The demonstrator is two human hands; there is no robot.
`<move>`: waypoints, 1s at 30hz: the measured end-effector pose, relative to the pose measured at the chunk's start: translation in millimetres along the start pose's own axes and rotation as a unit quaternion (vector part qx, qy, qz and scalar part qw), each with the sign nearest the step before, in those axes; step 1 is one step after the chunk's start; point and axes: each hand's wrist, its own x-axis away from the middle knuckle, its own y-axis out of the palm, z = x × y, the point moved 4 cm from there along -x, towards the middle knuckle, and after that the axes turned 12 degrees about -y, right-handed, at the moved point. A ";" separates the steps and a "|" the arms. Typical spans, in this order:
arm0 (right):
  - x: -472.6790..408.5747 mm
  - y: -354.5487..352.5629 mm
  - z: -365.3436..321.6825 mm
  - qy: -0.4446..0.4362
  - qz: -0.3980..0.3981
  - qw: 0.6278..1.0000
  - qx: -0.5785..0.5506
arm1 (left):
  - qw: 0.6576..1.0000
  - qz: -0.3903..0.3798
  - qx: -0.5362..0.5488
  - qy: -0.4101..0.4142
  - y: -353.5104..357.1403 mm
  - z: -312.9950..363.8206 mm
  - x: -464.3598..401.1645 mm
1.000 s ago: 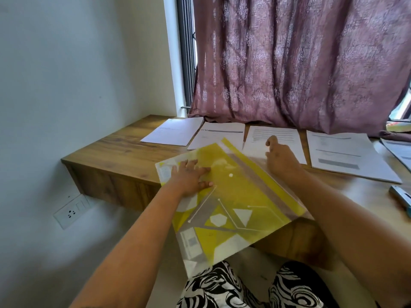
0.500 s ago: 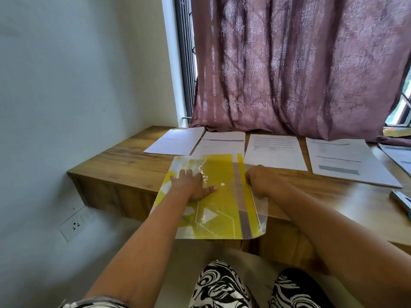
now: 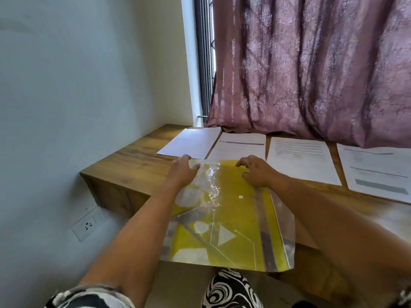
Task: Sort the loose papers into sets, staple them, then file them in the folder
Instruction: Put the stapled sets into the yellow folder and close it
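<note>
wooden desk [image 3: 138,165] | pale wall [image 3: 77,85] left of desk | mauve curtain [image 3: 311,70] behind desk | socket [image 3: 89,223] below desk

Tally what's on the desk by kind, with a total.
Paper sets: 4
Folder: 1
Hands: 2, left hand, right hand
Total: 7
</note>
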 end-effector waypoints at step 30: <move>-109.8 12.8 51.2 -0.006 -0.174 0.984 -0.027 | 0.897 0.027 0.350 -0.269 -34.6 -33.8 -168.5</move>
